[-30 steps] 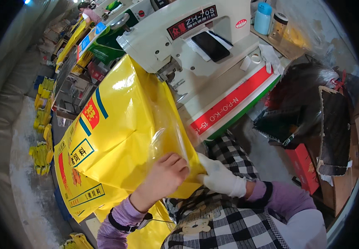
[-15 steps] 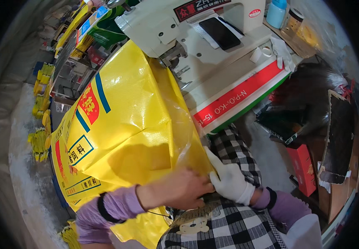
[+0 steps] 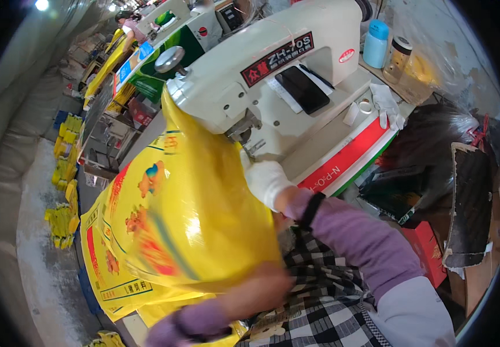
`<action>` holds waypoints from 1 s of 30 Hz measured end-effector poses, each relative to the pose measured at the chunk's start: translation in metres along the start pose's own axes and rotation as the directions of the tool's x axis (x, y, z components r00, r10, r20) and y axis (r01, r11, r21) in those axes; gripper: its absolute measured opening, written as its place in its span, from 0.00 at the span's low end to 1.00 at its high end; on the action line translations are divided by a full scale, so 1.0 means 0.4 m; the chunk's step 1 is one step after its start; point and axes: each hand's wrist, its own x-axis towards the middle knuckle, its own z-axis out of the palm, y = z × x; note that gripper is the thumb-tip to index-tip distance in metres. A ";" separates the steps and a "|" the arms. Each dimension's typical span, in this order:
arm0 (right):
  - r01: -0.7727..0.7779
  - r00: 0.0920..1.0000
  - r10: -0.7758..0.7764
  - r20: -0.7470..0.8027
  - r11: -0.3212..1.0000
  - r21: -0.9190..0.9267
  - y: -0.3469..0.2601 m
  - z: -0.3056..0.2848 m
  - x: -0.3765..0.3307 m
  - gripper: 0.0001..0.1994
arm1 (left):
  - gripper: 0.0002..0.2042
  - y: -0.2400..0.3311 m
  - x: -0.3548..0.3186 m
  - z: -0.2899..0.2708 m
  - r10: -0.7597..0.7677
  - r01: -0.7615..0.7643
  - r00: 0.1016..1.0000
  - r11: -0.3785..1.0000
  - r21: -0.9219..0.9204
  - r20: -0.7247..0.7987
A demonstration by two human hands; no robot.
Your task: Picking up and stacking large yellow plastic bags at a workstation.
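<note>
A big yellow printed woven plastic bag [image 3: 203, 191] spreads from my lap up to the head of a cream-coloured sewing machine [image 3: 221, 98], its upper part bulging and smeared by motion. In a white glove, my right hand [image 3: 266, 182] is closed on the bag's right edge, just below the machine's needle area [image 3: 244, 130]; its fingertips are partly hidden. My bare left hand [image 3: 258, 292] is at the bag's near edge, too blurred to show its fingers. Under it lies more yellow bag material [image 3: 122, 283].
On the machine bed lie a black phone [image 3: 301, 89], a pen [image 3: 316, 75] and a spare white glove [image 3: 384, 104]. A blue bottle [image 3: 376, 43] and a jar [image 3: 398, 58] stand behind. Yellow bundles [image 3: 60, 225] line the floor at left. Further off is another person [image 3: 128, 26].
My gloved right hand has moved up and forward from my lap to the machine. The bag has swung up with its other printed side showing. My left hand has shifted slightly down.
</note>
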 end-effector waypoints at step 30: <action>-0.071 0.888 0.401 -0.226 0.606 0.792 -0.035 0.141 -0.060 0.25 | 0.10 0.079 0.003 -0.236 -0.547 0.468 0.824 0.804 -0.366 -0.146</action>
